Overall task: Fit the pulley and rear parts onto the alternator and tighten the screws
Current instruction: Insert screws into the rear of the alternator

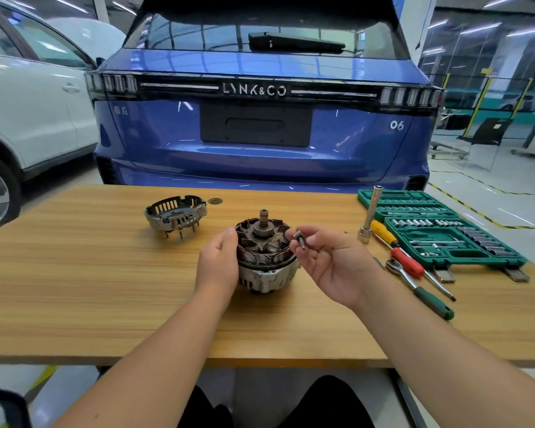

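The alternator [264, 257] stands upright mid-table with its rear open, showing copper windings and the rotor shaft [263, 219] pointing up. My left hand [218, 264] grips its left side. Just right of the alternator's top, my right hand [328, 261] pinches a small metal bolt [299, 239] between thumb and fingertips. The rear housing cover [176, 215], slotted and with studs pointing down, lies apart at the back left.
The wooden table [105, 288] carries a green socket set case [439, 230] at the right, with a socket extension [369, 214] standing upright, a yellow-and-red screwdriver [399, 251] and a green-handled ratchet [420, 288]. A blue car [260, 125] stands behind the table.
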The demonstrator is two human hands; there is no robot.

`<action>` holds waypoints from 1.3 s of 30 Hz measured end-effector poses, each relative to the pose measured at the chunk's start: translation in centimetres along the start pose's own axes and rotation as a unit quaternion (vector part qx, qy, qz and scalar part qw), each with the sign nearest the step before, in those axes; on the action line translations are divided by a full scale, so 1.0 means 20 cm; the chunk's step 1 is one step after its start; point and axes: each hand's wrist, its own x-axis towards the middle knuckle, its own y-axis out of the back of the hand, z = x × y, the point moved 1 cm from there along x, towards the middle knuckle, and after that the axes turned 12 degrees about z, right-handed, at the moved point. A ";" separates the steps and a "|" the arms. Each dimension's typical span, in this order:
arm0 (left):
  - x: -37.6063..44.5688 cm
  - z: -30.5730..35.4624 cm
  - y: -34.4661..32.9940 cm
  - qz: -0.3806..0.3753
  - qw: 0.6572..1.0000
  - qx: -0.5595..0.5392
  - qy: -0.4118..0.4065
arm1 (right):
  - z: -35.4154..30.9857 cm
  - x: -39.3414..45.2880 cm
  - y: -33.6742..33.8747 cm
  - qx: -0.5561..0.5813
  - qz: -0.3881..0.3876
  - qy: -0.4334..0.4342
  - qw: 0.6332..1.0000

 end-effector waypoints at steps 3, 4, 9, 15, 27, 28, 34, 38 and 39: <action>0.01 -0.01 0.02 -0.025 1.000 0.001 -0.010 | -0.01 -0.05 -0.02 0.015 -0.023 0.000 1.000; 0.01 -0.01 0.02 -0.034 0.999 0.001 -0.009 | -0.02 -0.06 -0.02 0.001 -0.025 0.015 1.000; 0.02 -0.02 0.04 -0.068 0.998 0.005 -0.005 | -0.02 -0.10 -0.03 -0.077 -0.028 0.090 0.993; 0.04 -0.03 0.05 -0.070 0.997 0.023 -0.019 | -0.01 -0.12 -0.04 -0.161 -0.022 0.139 0.977; 0.03 -0.04 0.05 -0.073 0.997 0.025 -0.025 | 0.03 -0.02 -0.03 -0.255 0.055 0.167 0.951; 0.03 -0.04 0.05 -0.076 0.997 0.022 -0.025 | 0.03 -0.01 -0.03 -0.264 0.053 0.172 0.948; 0.03 -0.03 0.06 -0.084 0.996 0.022 -0.031 | 0.03 0.01 -0.06 -0.359 0.040 0.219 0.907; 0.03 -0.03 0.06 -0.085 0.996 0.020 -0.037 | 0.01 0.00 -0.08 -0.556 0.030 0.286 0.780; 0.03 -0.04 0.06 -0.085 0.995 0.021 -0.040 | 0.00 0.00 -0.09 -0.593 0.025 0.314 0.741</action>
